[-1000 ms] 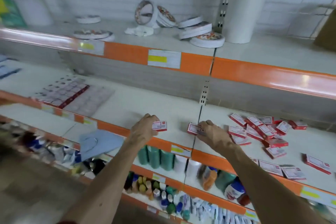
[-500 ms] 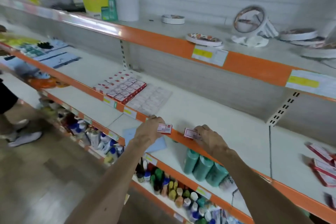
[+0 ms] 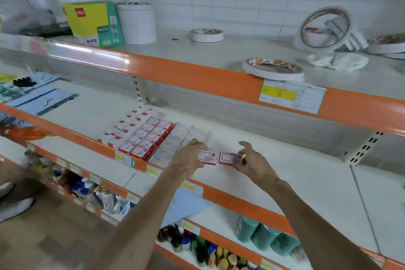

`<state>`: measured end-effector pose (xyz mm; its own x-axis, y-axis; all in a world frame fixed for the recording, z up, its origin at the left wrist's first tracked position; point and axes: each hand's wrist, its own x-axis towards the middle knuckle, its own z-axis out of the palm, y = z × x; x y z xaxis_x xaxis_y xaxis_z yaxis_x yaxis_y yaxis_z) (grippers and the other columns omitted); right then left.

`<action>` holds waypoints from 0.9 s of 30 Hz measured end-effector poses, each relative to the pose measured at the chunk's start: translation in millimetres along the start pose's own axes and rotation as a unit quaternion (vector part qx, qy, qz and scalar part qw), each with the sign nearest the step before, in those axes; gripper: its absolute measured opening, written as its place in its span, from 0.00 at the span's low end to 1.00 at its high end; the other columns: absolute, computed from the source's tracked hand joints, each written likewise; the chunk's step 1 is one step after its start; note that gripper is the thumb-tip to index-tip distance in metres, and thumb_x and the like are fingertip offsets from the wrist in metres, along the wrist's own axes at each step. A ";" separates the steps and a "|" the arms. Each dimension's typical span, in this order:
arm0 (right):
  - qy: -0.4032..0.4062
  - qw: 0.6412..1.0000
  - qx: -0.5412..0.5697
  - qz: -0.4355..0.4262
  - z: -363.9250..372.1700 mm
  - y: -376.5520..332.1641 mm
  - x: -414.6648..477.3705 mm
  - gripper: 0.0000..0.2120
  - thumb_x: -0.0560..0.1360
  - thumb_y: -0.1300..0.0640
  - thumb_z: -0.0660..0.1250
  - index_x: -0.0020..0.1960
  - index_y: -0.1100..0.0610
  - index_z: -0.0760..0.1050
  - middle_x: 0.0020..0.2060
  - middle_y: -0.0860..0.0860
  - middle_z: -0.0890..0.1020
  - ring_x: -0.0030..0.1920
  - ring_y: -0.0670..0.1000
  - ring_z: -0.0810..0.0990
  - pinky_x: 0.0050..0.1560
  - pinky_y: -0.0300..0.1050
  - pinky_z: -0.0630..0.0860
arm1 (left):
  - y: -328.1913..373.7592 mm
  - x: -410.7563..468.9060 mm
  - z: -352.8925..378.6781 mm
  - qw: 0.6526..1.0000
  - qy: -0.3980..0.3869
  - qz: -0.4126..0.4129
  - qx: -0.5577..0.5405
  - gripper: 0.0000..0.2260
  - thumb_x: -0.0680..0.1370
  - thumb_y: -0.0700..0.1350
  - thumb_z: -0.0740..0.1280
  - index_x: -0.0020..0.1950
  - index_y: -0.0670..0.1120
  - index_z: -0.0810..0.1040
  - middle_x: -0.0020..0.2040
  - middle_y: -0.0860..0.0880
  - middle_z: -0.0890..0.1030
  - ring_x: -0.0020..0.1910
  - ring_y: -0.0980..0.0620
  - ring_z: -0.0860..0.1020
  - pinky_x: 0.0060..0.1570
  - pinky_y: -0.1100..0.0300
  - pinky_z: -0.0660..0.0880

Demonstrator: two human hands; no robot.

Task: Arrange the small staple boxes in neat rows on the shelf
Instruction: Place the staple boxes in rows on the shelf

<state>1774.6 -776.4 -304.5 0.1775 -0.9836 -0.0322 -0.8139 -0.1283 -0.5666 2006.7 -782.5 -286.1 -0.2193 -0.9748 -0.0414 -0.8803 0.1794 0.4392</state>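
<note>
The person stands at the shelving with both arms stretched out over the middle shelf, close to its orange front lip. The left hand pinches a small red-and-white staple box by its left end, fingers curled over the top. The right hand grips a second staple box by its right end, thumb lifted above it and fingers tucked under. The two boxes lie label-up, end to end with a narrow gap between them. Whether they sit on the shelf or hover just over it, I cannot tell.

To the left on the same shelf is a block of staple boxes already set in tight rows running back from the front edge. Just beside it, between the block and the left hand, lie pale flat packs.

On the shelf above, a flat tape roll sits near the edge and a yellow-and-green carton stands farther left. On the shelf below, a blue sheet juts over the front edge, with green bottles on the shelf under that.
</note>
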 end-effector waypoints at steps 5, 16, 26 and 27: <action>0.020 0.999 0.020 0.023 0.5 5.8 22.9 0.29 0.75 0.52 0.71 0.71 0.54 0.64 0.60 0.50 0.79 0.54 0.53 0.80 0.53 0.44 0.73 | -13.6 45.3 -9.4 0.999 -0.021 0.038 0.012 0.20 0.70 0.42 0.75 0.61 0.48 0.76 0.57 0.49 0.74 0.56 0.48 0.75 0.57 0.52 0.73; 0.000 0.998 -0.031 0.063 19.8 7.9 12.4 0.17 0.74 0.49 0.72 0.61 0.51 0.76 0.55 0.47 0.78 0.47 0.45 0.76 0.48 0.38 0.72 | -22.0 69.2 0.3 0.977 -0.122 0.120 0.125 0.22 0.71 0.55 0.73 0.64 0.57 0.76 0.57 0.55 0.77 0.61 0.51 0.66 0.62 0.52 0.63; -0.003 0.991 -0.033 0.127 63.6 -24.8 -21.7 0.16 0.72 0.53 0.72 0.60 0.50 0.79 0.54 0.48 0.79 0.53 0.49 0.78 0.52 0.34 0.68 | -50.5 34.2 7.5 0.962 -0.150 0.201 0.107 0.19 0.73 0.60 0.71 0.61 0.55 0.78 0.57 0.57 0.79 0.62 0.52 0.65 0.60 0.53 0.61; 0.002 0.992 -0.027 0.126 66.9 -27.7 -23.4 0.16 0.72 0.55 0.73 0.59 0.51 0.79 0.53 0.50 0.79 0.54 0.50 0.78 0.52 0.33 0.68 | -52.5 31.1 7.9 0.962 -0.145 0.207 0.107 0.18 0.73 0.60 0.70 0.61 0.55 0.79 0.57 0.57 0.79 0.62 0.52 0.65 0.59 0.53 0.61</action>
<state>1830.0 -741.4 -343.1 -0.0379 -0.9857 -0.1642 -0.8604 0.1158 -0.4964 2042.8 -821.2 -317.5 -0.6504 -0.7416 -0.1643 -0.7519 0.5980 0.2776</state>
